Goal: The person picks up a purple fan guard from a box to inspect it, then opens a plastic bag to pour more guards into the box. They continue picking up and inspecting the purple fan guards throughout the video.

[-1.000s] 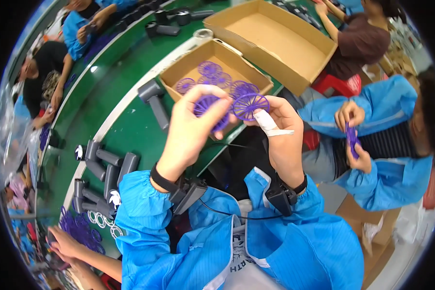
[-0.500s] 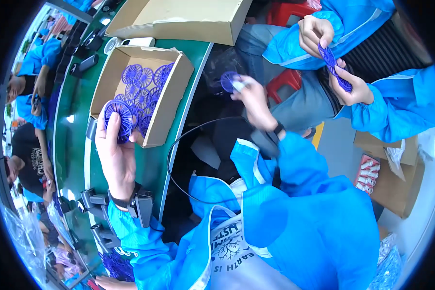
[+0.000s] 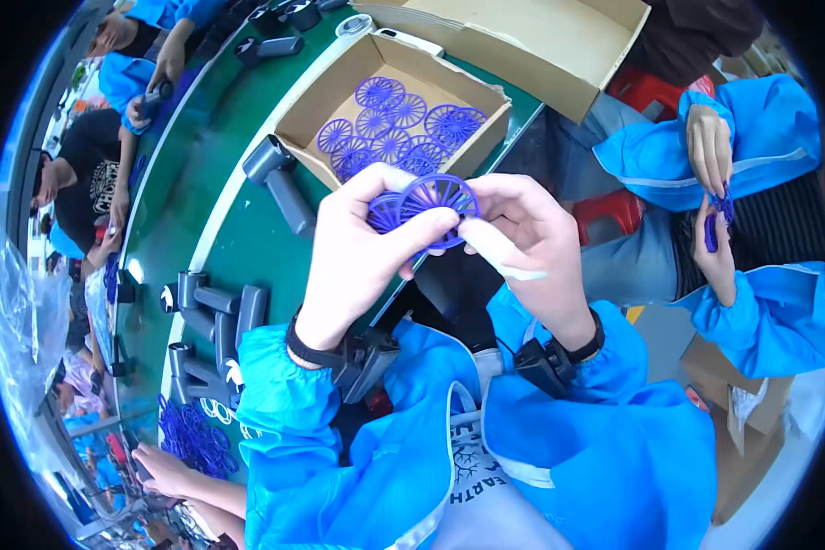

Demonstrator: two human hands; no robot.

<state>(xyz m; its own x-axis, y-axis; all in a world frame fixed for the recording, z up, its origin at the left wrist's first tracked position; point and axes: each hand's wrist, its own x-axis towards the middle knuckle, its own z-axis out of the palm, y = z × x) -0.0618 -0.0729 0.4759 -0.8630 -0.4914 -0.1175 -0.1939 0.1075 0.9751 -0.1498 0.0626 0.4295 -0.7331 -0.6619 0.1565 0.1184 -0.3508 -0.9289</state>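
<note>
My left hand (image 3: 348, 247) grips a few purple round spoked grilles (image 3: 438, 191) between thumb and fingers, fanned so that one overlaps those behind it. From the other side my right hand (image 3: 536, 243) is closed at the front grille's right edge, its thumb and fingertips pinching there; a white covering shows on one finger. Just beyond both hands, an open cardboard box (image 3: 307, 115) holds several more of these purple grilles (image 3: 390, 142) in a loose layer. The fingertips behind the held grilles are partly hidden.
Dark grey hair-dryer-like bodies (image 3: 280, 188) lie on the green table (image 3: 247, 240), more at left. A purple pile (image 3: 192, 435) sits near another person's hand (image 3: 165, 472). A larger box (image 3: 532, 55) stands behind. At right, a co-worker's hands (image 3: 710, 151) hold purple parts.
My right hand has come back from the right, where it held a grille, to meet my left. My left hand has left the box's near side. The view has turned.
</note>
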